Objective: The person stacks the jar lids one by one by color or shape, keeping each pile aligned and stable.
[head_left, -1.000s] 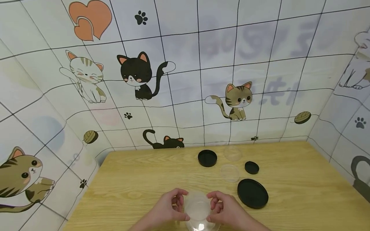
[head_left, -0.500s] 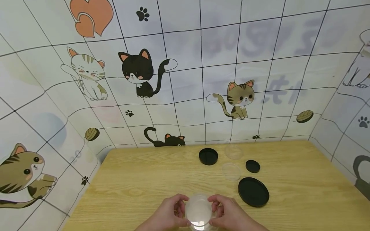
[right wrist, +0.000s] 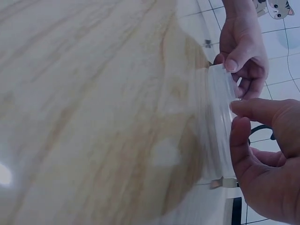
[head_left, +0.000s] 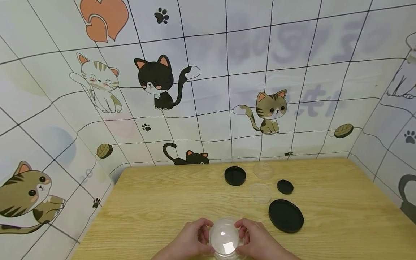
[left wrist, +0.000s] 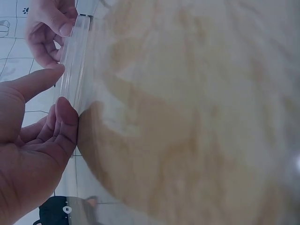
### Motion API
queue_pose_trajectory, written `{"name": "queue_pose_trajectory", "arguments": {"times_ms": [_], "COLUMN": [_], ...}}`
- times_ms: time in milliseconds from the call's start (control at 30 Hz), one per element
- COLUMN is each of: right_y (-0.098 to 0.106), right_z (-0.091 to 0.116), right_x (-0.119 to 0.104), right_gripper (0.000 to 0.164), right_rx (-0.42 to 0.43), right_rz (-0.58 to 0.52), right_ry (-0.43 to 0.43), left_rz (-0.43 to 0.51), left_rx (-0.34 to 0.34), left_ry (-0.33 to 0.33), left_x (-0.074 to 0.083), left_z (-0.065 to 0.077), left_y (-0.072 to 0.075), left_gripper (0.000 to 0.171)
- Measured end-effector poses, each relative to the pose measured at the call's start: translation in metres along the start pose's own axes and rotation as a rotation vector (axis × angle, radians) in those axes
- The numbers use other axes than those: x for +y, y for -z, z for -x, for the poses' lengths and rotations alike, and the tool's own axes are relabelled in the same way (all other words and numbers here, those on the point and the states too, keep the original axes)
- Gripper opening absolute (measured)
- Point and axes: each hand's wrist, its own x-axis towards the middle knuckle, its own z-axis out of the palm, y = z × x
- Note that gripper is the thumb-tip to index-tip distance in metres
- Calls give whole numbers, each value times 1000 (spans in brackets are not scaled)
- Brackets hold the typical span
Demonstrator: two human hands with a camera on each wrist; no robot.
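At the front middle of the wooden table (head_left: 162, 202), both hands hold a clear round dish (head_left: 224, 236) from opposite sides. The left hand (head_left: 193, 240) pinches its left rim with curled fingers and thumb; the right hand (head_left: 255, 238) does the same on the right. More clear plastic rims show around and under this dish, overlapping it in the head view. Seen edge-on in the left wrist view, the clear wall (left wrist: 75, 61) lies between the fingertips of both hands. The right wrist view shows the ridged clear side (right wrist: 218, 117) low over the tabletop.
Beyond the hands lie a large black round lid (head_left: 286, 216), a small black lid (head_left: 285, 187) and a black lid with a raised rim (head_left: 235, 176). Two clear discs, one nearer (head_left: 260, 193) and one farther (head_left: 264, 170), lie among them. A cat-printed sheet (head_left: 211, 90) hangs behind.
The held dish has shifted slightly toward the front and now covers more of the clear piece beneath it. A bright reflection has appeared on it. The hands keep their hold; the head view has shifted slightly.
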Motion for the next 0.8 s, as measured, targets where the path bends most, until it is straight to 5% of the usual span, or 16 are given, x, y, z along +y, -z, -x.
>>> {"name": "queue_pose_trajectory", "arguments": {"times_ms": [233, 800], "right_y": [3, 5], "right_z": [1, 2], "right_x": [-4, -5], "right_gripper": [46, 49], "right_rx": [-2, -19], "right_rz": [94, 124], "right_ry": [-17, -7], "left_rz": [21, 99], "left_rx": [-6, 24], "left_ry": [1, -8], "left_x": [-1, -4], "left_z": [-2, 2], "left_y": [-1, -2], "left_gripper": [57, 54]}}
